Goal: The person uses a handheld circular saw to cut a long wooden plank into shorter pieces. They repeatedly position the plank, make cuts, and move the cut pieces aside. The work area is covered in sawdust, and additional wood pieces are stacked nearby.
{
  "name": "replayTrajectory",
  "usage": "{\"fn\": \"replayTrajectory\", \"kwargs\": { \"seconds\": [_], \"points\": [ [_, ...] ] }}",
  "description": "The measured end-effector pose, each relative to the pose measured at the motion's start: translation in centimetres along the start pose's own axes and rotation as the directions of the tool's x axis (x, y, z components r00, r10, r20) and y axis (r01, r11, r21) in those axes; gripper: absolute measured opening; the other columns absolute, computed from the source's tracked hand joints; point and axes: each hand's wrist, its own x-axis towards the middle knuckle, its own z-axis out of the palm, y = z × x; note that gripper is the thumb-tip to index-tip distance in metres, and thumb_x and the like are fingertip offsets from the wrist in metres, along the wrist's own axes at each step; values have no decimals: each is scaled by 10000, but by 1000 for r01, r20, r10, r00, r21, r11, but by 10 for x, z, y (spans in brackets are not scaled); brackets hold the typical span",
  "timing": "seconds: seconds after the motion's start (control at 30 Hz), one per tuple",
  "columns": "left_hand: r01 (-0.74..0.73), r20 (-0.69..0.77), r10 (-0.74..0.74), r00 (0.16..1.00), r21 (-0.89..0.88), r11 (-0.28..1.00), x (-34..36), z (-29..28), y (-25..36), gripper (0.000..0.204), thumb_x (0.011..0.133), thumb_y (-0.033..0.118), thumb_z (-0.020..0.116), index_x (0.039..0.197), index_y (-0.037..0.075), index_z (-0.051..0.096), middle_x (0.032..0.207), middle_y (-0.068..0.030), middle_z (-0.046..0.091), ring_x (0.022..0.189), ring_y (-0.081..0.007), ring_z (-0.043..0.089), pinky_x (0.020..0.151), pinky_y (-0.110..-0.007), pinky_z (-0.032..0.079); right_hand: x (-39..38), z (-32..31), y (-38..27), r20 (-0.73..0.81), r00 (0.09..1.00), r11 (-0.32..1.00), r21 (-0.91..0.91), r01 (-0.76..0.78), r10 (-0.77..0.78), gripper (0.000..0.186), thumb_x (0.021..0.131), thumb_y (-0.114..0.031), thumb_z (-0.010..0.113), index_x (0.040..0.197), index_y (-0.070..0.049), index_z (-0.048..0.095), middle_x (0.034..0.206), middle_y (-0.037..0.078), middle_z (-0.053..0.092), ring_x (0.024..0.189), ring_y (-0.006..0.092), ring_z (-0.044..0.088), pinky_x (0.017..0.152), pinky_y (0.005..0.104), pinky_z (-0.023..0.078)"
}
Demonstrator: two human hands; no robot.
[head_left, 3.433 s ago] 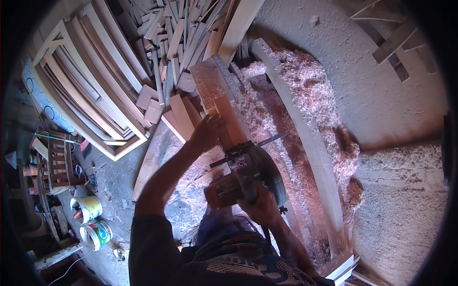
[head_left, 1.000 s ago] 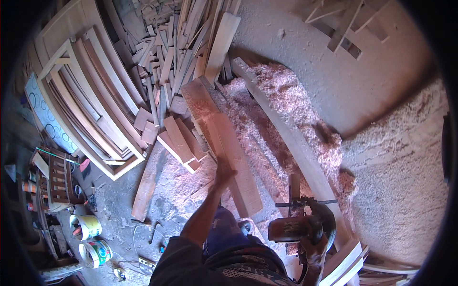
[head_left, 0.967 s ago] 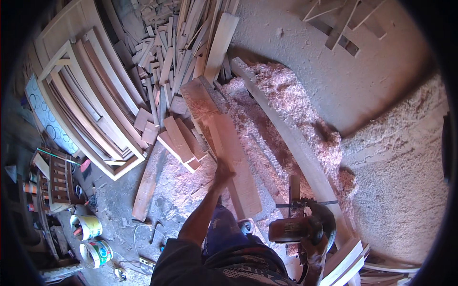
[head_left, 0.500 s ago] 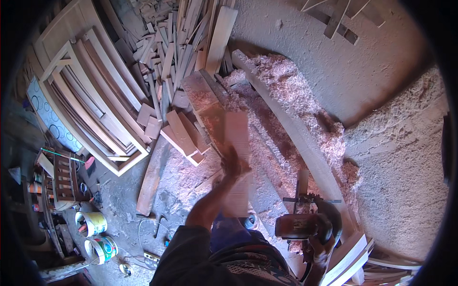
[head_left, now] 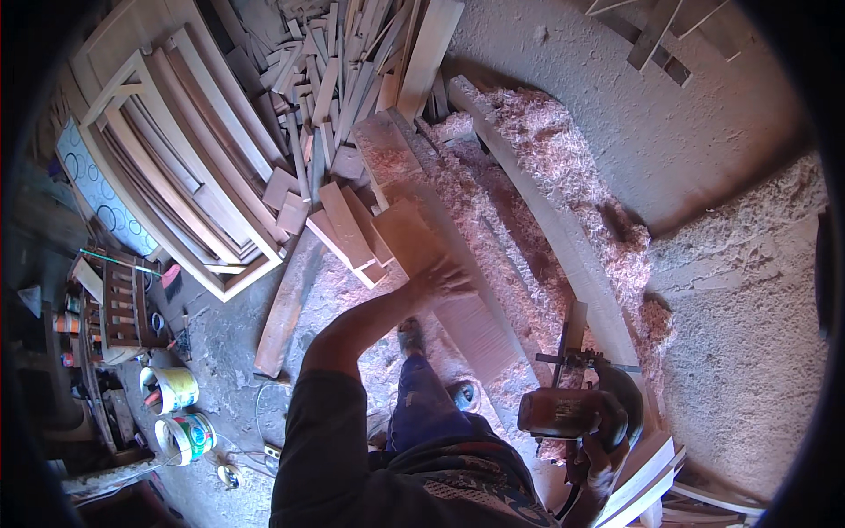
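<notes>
My left hand (head_left: 444,280) reaches across the middle of a short wooden board (head_left: 480,339), its fingers over the top and reaching the far edge. The board lies aslant over a long thick timber (head_left: 387,154) dusted with shavings. Whether it rests fully on the timber is hard to tell. At the lower right, my right hand (head_left: 600,462) is closed around the handle of a circular saw (head_left: 559,412) with a reddish-brown motor body. The saw's dark guard and metal base sit near a long curved plank (head_left: 563,233). Its blade is hidden.
Door or window frames (head_left: 189,167) lean at the left, beside a pile of offcuts (head_left: 330,75). Two white buckets (head_left: 185,437) stand at the lower left near a cord. Wood shavings (head_left: 537,132) heap along the wall. More boards (head_left: 642,484) lie at the lower right.
The short board has swung from pointing straight ahead to a slant, its far end now further left. My left forearm has turned with it. The saw has stayed in my right hand.
</notes>
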Motion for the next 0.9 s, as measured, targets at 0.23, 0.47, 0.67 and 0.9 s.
{"fn": "replayTrajectory", "kwargs": {
  "seconds": [0.23,0.47,0.67,0.9],
  "points": [
    [452,162,-983,-88,-873,-184,-68,57,90,806,884,418,766,1544,138,397,1504,-230,458,1381,-404,465,1113,-606,369,9,6,-4,101,995,999,48,18,-23,770,652,-71,638,1415,8,567,1306,122,630,1173,211,612,1050,333,468],
    [453,581,-794,181,-765,-457,32,-62,124,869,780,376,863,1396,-10,387,1350,-272,521,1254,-402,554,991,-519,494,2,-16,15,13,998,997,55,55,-56,735,711,4,609,1443,4,545,1249,115,655,822,122,638,667,237,512],
    [451,239,-969,-65,-859,-242,87,-53,117,1049,718,246,815,1530,-67,229,1459,-307,446,1339,-441,497,1109,-491,435,4,-1,-9,80,996,998,50,34,-38,693,736,3,613,1427,11,560,1043,70,696,646,83,568,561,231,463],
    [469,137,-990,-41,-872,-140,95,-42,116,1131,693,184,793,1609,30,148,1488,-311,427,1363,-463,472,1118,-510,433,0,-5,-17,50,995,996,-39,84,-82,622,747,-10,609,1368,26,620,1010,68,695,627,82,574,546,232,458]
  ]
}}
